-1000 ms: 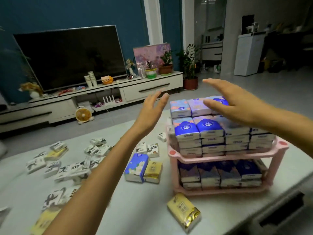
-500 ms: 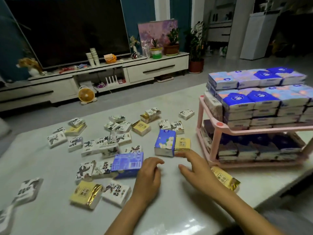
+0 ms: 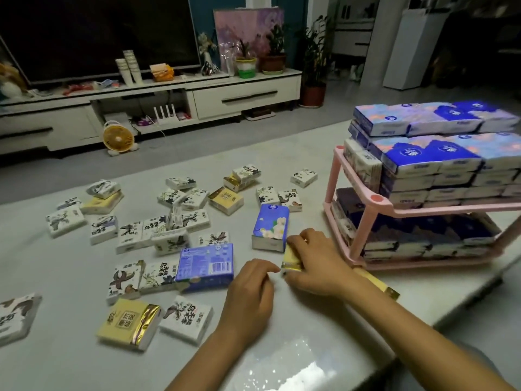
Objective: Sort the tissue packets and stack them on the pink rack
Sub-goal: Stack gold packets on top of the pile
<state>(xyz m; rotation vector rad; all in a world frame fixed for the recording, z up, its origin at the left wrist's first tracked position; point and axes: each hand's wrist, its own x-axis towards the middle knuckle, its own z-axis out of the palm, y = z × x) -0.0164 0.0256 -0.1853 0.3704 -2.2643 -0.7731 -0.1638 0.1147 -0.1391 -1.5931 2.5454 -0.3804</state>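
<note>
The pink two-tier rack (image 3: 363, 230) stands at the table's right, with blue tissue packets (image 3: 431, 158) stacked high on its top shelf and darker ones (image 3: 423, 232) on the lower shelf. My right hand (image 3: 318, 263) grips a small yellow packet (image 3: 291, 259) on the table just left of the rack. My left hand (image 3: 251, 289) rests beside it with loosely curled fingers and holds nothing. A blue barcode packet (image 3: 207, 263) and a blue flower packet (image 3: 270, 227) lie close by. Several white ink-print packets (image 3: 158, 230) and yellow packets (image 3: 127, 323) are scattered to the left.
Another yellow packet (image 3: 377, 283) lies partly under my right forearm near the rack's foot. The table's near edge (image 3: 423, 314) runs diagonally at the lower right. Beyond the table are a TV cabinet (image 3: 245, 94) and a small orange fan (image 3: 118, 138) on the floor.
Both hands came down from the top of the rack to the table. My right hand has closed on the yellow packet and the left hand has slid right, away from the blue barcode packet.
</note>
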